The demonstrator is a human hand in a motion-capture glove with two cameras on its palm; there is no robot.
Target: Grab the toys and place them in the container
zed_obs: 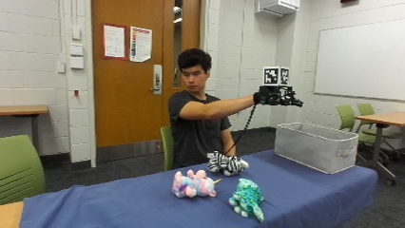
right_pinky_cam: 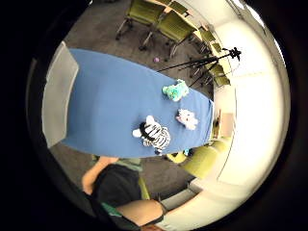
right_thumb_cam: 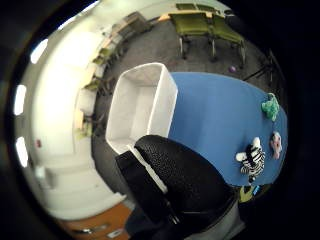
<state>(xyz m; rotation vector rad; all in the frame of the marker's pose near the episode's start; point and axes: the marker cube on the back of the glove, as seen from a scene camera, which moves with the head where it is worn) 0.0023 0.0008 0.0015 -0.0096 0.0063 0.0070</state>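
Note:
My gloved right hand (zed_obs: pixel 278 96) is raised high above the blue table (zed_obs: pixel 114 204), just beside and above the white container (zed_obs: pixel 314 147). Its fingers are relaxed and it holds nothing. The glove's thumb (right_thumb_cam: pixel 185 180) shows large in the thumb side palm view. The container's inside (right_thumb_cam: pixel 131 112) looks empty; its wall (right_pinky_cam: pixel 57 96) stands at the table's end. Three plush toys lie on the table: a zebra (zed_obs: pixel 227 165) (right_pinky_cam: pixel 154 134) (right_thumb_cam: pixel 252 159), a pink one (zed_obs: pixel 193 184) (right_pinky_cam: pixel 186 119) (right_thumb_cam: pixel 275 142) and a teal one (zed_obs: pixel 246 198) (right_pinky_cam: pixel 175 90) (right_thumb_cam: pixel 271 106).
I sit behind the table on a green chair (zed_obs: pixel 166 142). Another green chair (zed_obs: pixel 15 166) stands at the left and more (zed_obs: pixel 354 118) by a wooden table at the right. A tripod (right_pinky_cam: pixel 207 60) stands on the floor past the toys.

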